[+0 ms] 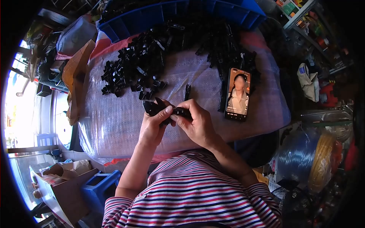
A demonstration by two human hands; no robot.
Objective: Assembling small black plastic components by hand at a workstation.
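Note:
Close together over the near part of the woven sheet (125, 131), both hands hold small black plastic parts. My left hand (151, 127) is closed around a dark angular plastic part (151, 108), its thumb pressed on top. In my right hand (199, 123), thumb and fingers pinch a black plastic strip (182, 112) that meets the left hand's part. Whether the two are joined cannot be made out. One loose narrow black strip (187, 92) lies just beyond the right hand's fingers. Farther off is a heap of black plastic pieces (129, 66).
A phone (237, 95) with a lit screen lies right of my hands, beside more black strips (220, 57). Blue plastic bins (152, 19) line the far edge. At left stand a cardboard piece (74, 81) and a blue stool (99, 182); wrapped coils of tubing (300, 155) are at right.

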